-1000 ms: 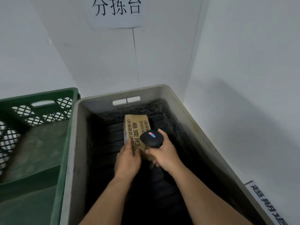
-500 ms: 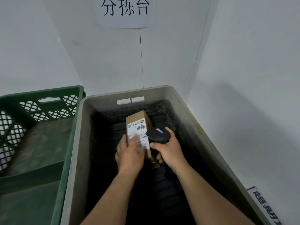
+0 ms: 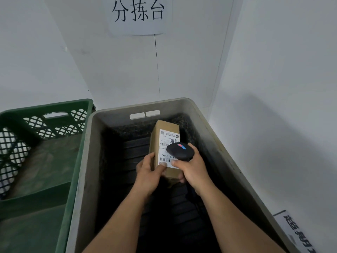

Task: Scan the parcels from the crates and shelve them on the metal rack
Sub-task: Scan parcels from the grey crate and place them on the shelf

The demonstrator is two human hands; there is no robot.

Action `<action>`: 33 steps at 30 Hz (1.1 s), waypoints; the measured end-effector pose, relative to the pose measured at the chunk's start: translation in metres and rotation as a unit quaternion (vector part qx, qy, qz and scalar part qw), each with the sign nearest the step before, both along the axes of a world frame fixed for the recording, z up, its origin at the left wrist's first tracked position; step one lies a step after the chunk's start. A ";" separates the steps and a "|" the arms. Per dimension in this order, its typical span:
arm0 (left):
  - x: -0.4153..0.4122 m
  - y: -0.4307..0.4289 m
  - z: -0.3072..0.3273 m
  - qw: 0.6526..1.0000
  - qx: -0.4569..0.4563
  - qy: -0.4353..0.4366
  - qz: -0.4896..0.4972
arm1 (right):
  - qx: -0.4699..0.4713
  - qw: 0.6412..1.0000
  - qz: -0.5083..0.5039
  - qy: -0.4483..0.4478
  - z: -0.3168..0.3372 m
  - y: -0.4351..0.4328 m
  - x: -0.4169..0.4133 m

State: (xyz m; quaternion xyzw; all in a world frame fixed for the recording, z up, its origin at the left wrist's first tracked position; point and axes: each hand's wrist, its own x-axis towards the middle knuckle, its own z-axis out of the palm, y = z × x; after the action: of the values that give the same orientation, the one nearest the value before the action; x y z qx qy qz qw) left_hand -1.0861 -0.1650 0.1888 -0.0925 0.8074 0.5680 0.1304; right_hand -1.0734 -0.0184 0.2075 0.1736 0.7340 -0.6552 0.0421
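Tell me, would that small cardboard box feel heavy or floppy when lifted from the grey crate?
Probably light: the left hand grips the box by just its near end. Likely stiff: edges look straight, faces flat. Flat-sided, so it should not roll, though stood on end it could tip.

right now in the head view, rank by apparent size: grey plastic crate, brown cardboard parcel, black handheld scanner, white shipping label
1. grey plastic crate
2. brown cardboard parcel
3. black handheld scanner, white shipping label: too close, label partly covered
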 end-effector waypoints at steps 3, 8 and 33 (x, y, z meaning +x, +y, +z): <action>0.010 -0.007 0.012 0.999 0.032 0.011 -0.007 | 0.010 0.999 0.007 0.033 0.019 -0.001 0.007; 0.021 -0.013 0.044 0.988 0.152 0.026 -0.019 | 0.015 0.996 0.010 0.091 0.055 -0.003 0.027; 0.025 -0.046 0.143 0.963 0.175 0.189 -0.076 | 0.026 0.974 0.042 0.222 0.142 -0.020 0.128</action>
State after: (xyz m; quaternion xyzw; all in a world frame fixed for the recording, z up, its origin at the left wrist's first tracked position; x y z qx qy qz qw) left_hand -1.0608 -0.2106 0.3321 0.1024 0.7100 0.6960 0.0323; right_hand -0.9456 -0.0388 0.3494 -0.0060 0.7484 -0.6557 -0.0992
